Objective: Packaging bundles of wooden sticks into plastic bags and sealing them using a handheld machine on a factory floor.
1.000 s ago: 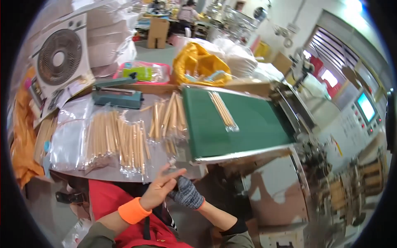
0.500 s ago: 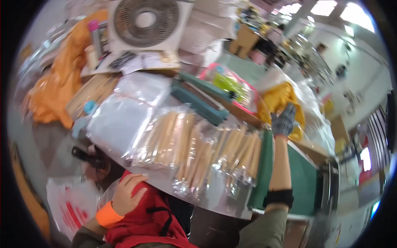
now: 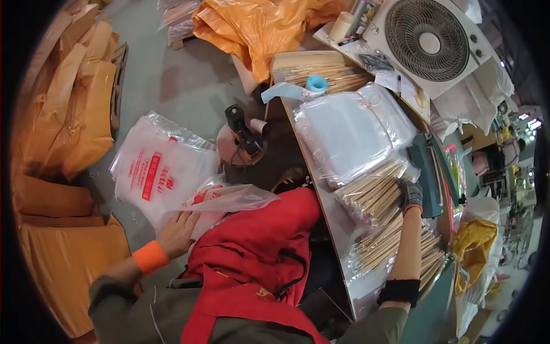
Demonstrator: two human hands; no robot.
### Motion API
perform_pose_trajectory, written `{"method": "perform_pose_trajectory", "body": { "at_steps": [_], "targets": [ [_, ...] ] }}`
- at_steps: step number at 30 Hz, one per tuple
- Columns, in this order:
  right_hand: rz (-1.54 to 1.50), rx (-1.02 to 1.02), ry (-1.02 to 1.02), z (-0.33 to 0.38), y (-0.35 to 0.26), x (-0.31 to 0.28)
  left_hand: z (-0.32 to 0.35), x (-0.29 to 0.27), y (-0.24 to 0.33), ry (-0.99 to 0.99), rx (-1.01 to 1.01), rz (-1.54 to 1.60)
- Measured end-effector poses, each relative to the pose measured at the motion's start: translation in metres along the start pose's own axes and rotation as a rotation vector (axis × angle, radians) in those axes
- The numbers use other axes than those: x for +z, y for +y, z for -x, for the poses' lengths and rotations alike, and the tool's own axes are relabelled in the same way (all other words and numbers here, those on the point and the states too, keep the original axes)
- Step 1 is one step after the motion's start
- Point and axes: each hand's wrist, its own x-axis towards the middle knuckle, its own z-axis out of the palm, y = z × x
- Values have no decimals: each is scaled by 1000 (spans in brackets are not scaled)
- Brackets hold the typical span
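Leaning left, the left hand (image 3: 176, 232) lies flat, pinning the printed bag (image 3: 157, 172) open; the gloved right hand (image 3: 411, 195) grips a stick pack (image 3: 372, 192), steadying it.

White box fan (image 3: 433, 41) lying by table edge; orange plastic sheeting (image 3: 269, 26) heaped on floor; cardboard boxes (image 3: 69, 109) stacked nearby.

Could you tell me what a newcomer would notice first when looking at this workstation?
Probably the bright red apron at the bottom centre, and the left hand reaching down to a clear plastic bag with red print on the floor. On the table to the right, the gloved right hand rests on packs of pale wooden sticks, with a white box fan at the top.
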Motion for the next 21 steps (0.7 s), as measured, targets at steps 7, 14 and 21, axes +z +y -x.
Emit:
{"method": "perform_pose_trajectory", "body": {
  "at_steps": [7, 14, 21],
  "targets": [
    [-553, -535, -83, 124, -51, 0, -67, 15, 0, 258, 302, -123],
    [-1071, -717, -501, 263, -63, 40, -97, 24, 2, 115, 426, 149],
    [-1419, 93, -835, 304, -55, 193, -68, 86, -62, 402, 81, 616]
  ]
}}
